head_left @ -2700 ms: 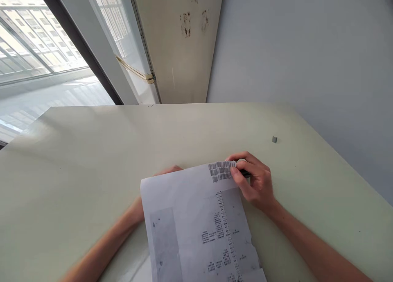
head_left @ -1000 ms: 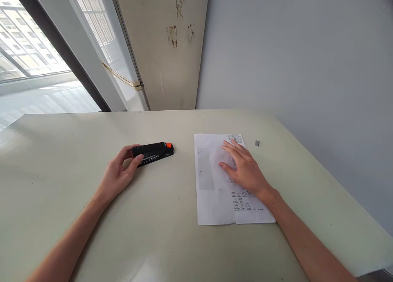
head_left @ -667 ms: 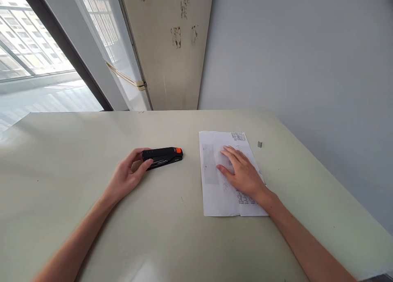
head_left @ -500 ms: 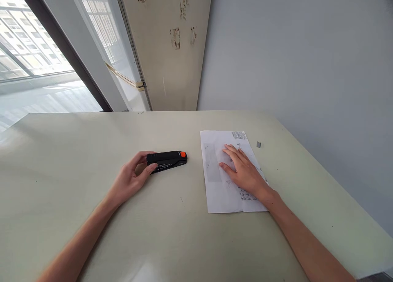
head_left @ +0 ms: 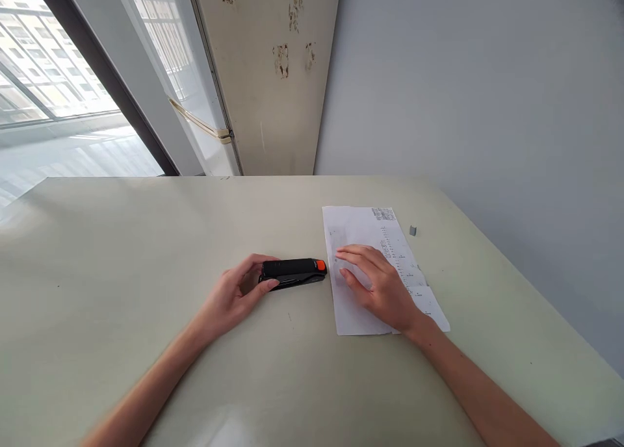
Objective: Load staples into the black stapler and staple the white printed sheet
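A black stapler (head_left: pixel 294 271) with an orange tip lies on the pale table (head_left: pixel 146 252), its tip close to the left edge of the printed sheets of paper (head_left: pixel 370 239). My left hand (head_left: pixel 238 295) grips the stapler's rear end with thumb and fingers. My right hand (head_left: pixel 375 284) lies flat on the lower left part of the paper, fingers stretched out toward the stapler. The sheets are slightly fanned at the lower right.
A small grey block of staples (head_left: pixel 413 230) lies on the table just right of the paper. A worn door panel (head_left: pixel 273 76) and a grey wall (head_left: pixel 463 96) stand behind the table. A large window (head_left: pixel 58 89) is at the left.
My left hand has slid the stapler to the right, up to the paper's left edge. My right hand has shifted down and left on the sheets, which have fanned slightly.
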The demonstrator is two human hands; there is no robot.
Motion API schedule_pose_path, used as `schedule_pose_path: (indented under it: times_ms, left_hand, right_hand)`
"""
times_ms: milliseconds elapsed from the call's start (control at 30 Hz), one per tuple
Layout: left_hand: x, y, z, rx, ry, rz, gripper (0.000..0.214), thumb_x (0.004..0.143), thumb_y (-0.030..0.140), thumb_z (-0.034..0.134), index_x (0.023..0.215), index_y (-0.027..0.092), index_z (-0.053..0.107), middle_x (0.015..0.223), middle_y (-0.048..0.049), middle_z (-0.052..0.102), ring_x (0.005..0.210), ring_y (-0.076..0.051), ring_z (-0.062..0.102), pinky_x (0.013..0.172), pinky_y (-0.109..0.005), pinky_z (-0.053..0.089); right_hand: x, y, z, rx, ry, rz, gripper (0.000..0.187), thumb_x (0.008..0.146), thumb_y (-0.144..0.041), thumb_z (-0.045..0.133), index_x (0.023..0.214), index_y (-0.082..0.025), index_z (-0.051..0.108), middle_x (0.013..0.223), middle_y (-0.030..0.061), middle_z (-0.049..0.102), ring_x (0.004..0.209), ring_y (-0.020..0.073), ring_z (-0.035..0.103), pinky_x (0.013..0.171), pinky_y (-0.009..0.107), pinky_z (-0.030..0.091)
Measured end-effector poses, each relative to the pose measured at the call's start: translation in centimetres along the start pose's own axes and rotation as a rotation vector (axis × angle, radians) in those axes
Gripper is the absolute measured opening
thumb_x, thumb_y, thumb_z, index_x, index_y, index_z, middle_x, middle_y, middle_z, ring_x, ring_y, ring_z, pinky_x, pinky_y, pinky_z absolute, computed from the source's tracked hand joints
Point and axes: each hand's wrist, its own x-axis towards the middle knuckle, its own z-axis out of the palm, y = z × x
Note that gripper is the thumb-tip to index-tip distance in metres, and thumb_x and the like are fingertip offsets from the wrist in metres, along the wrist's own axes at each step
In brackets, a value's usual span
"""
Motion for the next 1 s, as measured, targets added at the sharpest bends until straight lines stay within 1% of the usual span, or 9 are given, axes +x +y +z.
schedule_pose_path:
  times_ms: [100,200,267,333,433,600,767,867,1000]
  left_hand:
    - [-0.1,0.3,0.2,-0.024,-0.026,-0.026,0.039,0.095,0.052,0.064,0.124,0.026,0.068,0.091,-0.0043,0.074,0.08,-0.024,0.068,0.067,-0.034,0.055]
    - [-0.1,0.5,0.1,-0.101,0.005,-0.017,0.045,0.095,0.057,0.065,0.127,0.025,0.065,0.107,-0.0083,0.074,0.099,-0.027,0.07,0.086,-0.039,0.057]
    - [0.1,0.2,-0.2,-0.219,0.088,0.014,0.052,0.097,0.062,0.059,0.131,0.023,0.061,0.123,-0.0125,0.072,0.116,-0.029,0.066,0.102,-0.042,0.052]
    - [0.5,-0.2,-0.5,-0.323,0.212,0.002,0.054,0.102,0.065,0.049,0.131,0.021,0.06,0.128,-0.0144,0.07,0.121,-0.029,0.064,0.107,-0.043,0.049]
    - [1.2,-0.9,-1.1,-0.434,0.414,-0.109,0.052,0.104,0.064,0.044,0.122,0.019,0.063,0.118,-0.0125,0.071,0.111,-0.026,0.066,0.098,-0.04,0.052]
    - [2.3,-1.8,-3.0,-0.682,0.721,-0.244,0.033,0.099,0.052,0.054,0.097,0.02,0.061,0.092,-0.006,0.065,0.087,-0.019,0.063,0.08,-0.033,0.053]
    - [2.4,-2.8,-5.7,-0.651,0.915,-0.265,0.025,0.094,0.044,0.047,0.088,0.021,0.051,0.08,-0.0028,0.055,0.075,-0.016,0.053,0.073,-0.031,0.049]
    - [2.3,-3.4,-6.8,-0.6,0.938,-0.276,0.025,0.092,0.046,0.042,0.087,0.022,0.048,0.078,-0.0024,0.053,0.074,-0.017,0.052,0.072,-0.032,0.049]
    - [2.2,-3.1,-6.5,-0.479,0.781,-0.256,0.02,0.091,0.039,0.052,0.083,0.02,0.055,0.082,-0.0032,0.059,0.078,-0.017,0.055,0.074,-0.032,0.05]
  right_hand:
    - [-0.1,-0.6,0.2,0.009,0.017,-0.074,0.033,0.104,-0.017,0.053,0.132,-0.029,0.065,0.127,0.0059,0.073,0.12,0.0243,0.067,0.102,0.048,0.056]
    - [-0.3,-1.0,0.5,0.001,0.027,-0.106,0.037,0.102,-0.014,0.054,0.133,-0.03,0.065,0.126,0.0064,0.072,0.115,0.0247,0.068,0.098,0.048,0.057]
    - [-0.5,-1.2,0.7,-0.011,0.025,-0.11,0.041,0.101,-0.013,0.054,0.137,-0.03,0.063,0.128,0.0072,0.071,0.115,0.0252,0.068,0.097,0.048,0.057]
    - [-0.7,-1.3,0.9,-0.029,0.024,-0.11,0.045,0.101,-0.012,0.054,0.142,-0.03,0.06,0.129,0.0076,0.071,0.115,0.0256,0.068,0.097,0.048,0.057]
    - [-0.9,-1.6,1.0,-0.051,-0.007,-0.103,0.05,0.101,-0.012,0.053,0.148,-0.031,0.056,0.134,0.0079,0.069,0.118,0.0263,0.067,0.099,0.048,0.057]
    - [-0.9,-2.5,1.2,-0.078,-0.051,-0.046,0.048,0.103,-0.013,0.051,0.147,-0.03,0.057,0.138,0.0089,0.066,0.124,0.027,0.065,0.101,0.049,0.057]
    - [-1.0,-4.0,1.8,-0.176,0.005,-0.027,0.045,0.1,-0.01,0.052,0.139,-0.029,0.063,0.134,0.0078,0.07,0.121,0.0289,0.068,0.1,0.051,0.057]
    - [-0.9,-4.4,1.9,-0.197,0.013,-0.015,0.045,0.098,-0.007,0.053,0.136,-0.027,0.065,0.132,0.0072,0.072,0.119,0.0285,0.068,0.1,0.05,0.058]
    - [-0.9,-4.2,1.7,-0.161,0.017,0.0,0.043,0.099,-0.009,0.053,0.136,-0.028,0.065,0.133,0.0072,0.071,0.121,0.0287,0.068,0.1,0.051,0.058]
